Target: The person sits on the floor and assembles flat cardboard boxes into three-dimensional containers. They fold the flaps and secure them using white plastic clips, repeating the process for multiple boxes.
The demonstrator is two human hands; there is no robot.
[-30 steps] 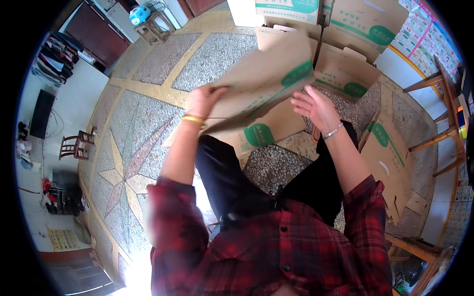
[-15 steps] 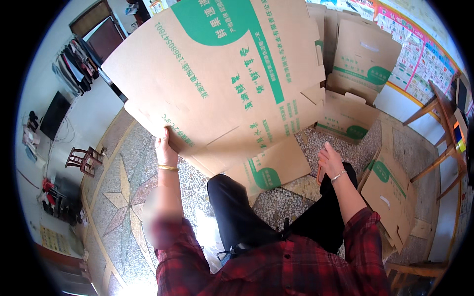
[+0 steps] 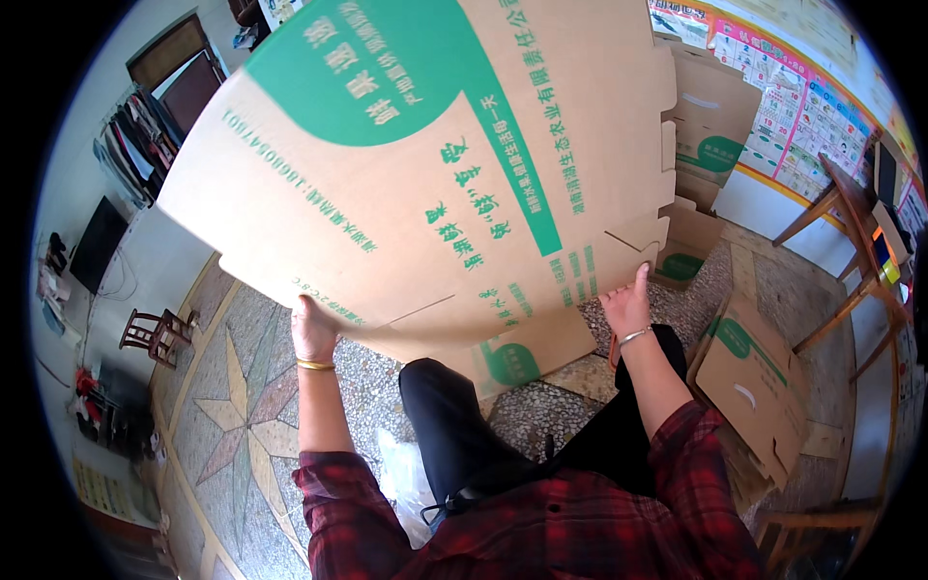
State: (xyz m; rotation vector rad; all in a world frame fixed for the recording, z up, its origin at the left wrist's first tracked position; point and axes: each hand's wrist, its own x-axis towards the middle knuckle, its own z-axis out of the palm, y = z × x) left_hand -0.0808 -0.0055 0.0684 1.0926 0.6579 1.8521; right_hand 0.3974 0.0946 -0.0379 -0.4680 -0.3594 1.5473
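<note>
A large flat cardboard sheet [image 3: 387, 213], brown with green print, is held up in front of me by its near edge. My left hand [image 3: 314, 329] grips the near left edge, thumb on the printed face and fingers hidden beneath. At the near right corner my right hand [image 3: 628, 304] clasps the sheet in the same way, thumb on top. Behind and below the raised sheet lies another piece of brown cardboard [image 3: 565, 343] with a green patch, on the floor just beyond my knees.
Folded cardboard boxes [image 3: 715, 97] lean against the wall at far right. A pile of flat cardboard [image 3: 749, 382] lies by my right leg, near a wooden table [image 3: 851, 208]. A clear plastic bag [image 3: 406, 474] rests beside my left leg; a small chair [image 3: 155, 333] stands at left.
My right hand, free half a second ago, has moved up and taken hold of the sheet's near right corner. The sheet has come closer, covering more of the boxes behind.
</note>
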